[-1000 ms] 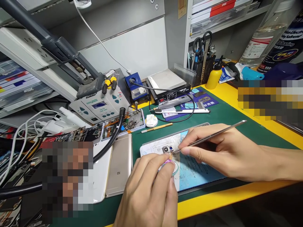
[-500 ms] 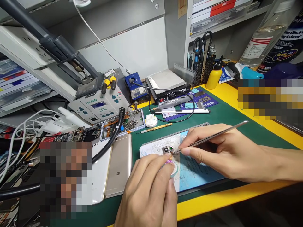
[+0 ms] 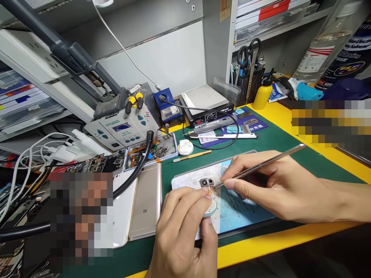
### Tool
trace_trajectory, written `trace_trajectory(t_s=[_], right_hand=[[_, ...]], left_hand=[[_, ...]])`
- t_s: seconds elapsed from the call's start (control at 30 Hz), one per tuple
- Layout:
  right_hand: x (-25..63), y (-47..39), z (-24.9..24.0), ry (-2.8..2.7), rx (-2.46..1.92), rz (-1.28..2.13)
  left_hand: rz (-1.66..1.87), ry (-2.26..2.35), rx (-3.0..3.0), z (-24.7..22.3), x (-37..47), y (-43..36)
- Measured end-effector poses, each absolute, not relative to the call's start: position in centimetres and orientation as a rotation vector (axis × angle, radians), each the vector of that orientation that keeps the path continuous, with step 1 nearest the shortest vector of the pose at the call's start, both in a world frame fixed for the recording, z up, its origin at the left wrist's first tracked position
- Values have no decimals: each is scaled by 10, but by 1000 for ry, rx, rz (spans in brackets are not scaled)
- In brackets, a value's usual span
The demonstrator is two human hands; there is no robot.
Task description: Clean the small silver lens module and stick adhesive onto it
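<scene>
My left hand (image 3: 182, 227) is closed on a small round teal-rimmed spool (image 3: 213, 210), with the thumb below it and fingertips above. A short copper-coloured strand (image 3: 211, 191) shows by those fingertips. Just beyond them lies a small dual camera module (image 3: 205, 183) with two dark lenses, on a white and blue work pad (image 3: 243, 210). My right hand (image 3: 257, 185) grips a slim silver metal tool (image 3: 269, 160) like a pen. Its lower tip points at the copper-coloured strand beside the module; whether they touch I cannot tell.
Left of the pad lie a gold phone (image 3: 146, 200) and a white phone back (image 3: 118, 216), with a black hose (image 3: 136, 173) above. Behind are a parts tray (image 3: 156, 150), a brass-coloured pen tool (image 3: 194, 155), a white-handled brush (image 3: 223, 136) and a heating plate (image 3: 205, 100).
My left fingertips have shifted slightly on the spool, and its purple patch no longer shows. The smaller lens, green before, now looks dark. The tool in my right hand has barely moved.
</scene>
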State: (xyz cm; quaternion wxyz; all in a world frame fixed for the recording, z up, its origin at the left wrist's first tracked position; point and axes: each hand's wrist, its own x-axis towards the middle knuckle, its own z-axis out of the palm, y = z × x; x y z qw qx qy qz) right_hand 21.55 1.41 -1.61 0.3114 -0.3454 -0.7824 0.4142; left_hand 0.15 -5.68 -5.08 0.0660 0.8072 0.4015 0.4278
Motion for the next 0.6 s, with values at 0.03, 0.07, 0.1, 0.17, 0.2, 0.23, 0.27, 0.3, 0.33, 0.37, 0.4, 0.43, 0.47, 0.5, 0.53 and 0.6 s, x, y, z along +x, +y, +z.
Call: trace_trajectory(t_s=[0.03,0.07,0.1,0.17,0.2,0.23,0.27,0.3,0.33,0.37,0.4,0.43,0.47,0.5,0.53,0.6], right_hand=[[216,14,-17,-2062,-911,1094],[216,14,-17,-2057,-900,1099],[216,14,-18,-2050,-882,1104],[216,14,-18,-2046,-858,1102],[216,13,-19,-2047,-865,1096],[217,13,-19,-2050,-878,1087],[217,13,-19,-2054,-894,1076],[217,13,-19,-2060,-904,1066],[217,13,-19,-2067,-900,1059],[217,13,-19,-2073,-885,1051],[217,13,-19,-2081,-860,1043],[217,13,-19,-2088,-838,1033],[217,13,-19,-2094,-827,1022],[217,13,-19,-2099,-825,1011],[217,13,-19,-2103,-834,999],[217,13,-19,-2108,-861,982]], left_hand=[[1301,1210,2433,-51,2,-57],[1307,1214,2431,-51,2,-57],[1311,1217,2433,-52,2,-57],[1316,1221,2437,-52,2,-57],[1324,1217,2442,-52,2,-57],[1328,1219,2436,-52,2,-57],[1331,1220,2432,-52,2,-57],[1341,1221,2428,-53,3,-56],[1352,1222,2423,-53,3,-56],[1369,1219,2423,-54,3,-55],[1387,1215,2423,-54,4,-55],[1402,1212,2426,-55,4,-54],[1415,1208,2430,-55,4,-54],[1422,1207,2434,-55,4,-54],[1424,1209,2435,-55,4,-54],[1416,1220,2425,-55,5,-54]])
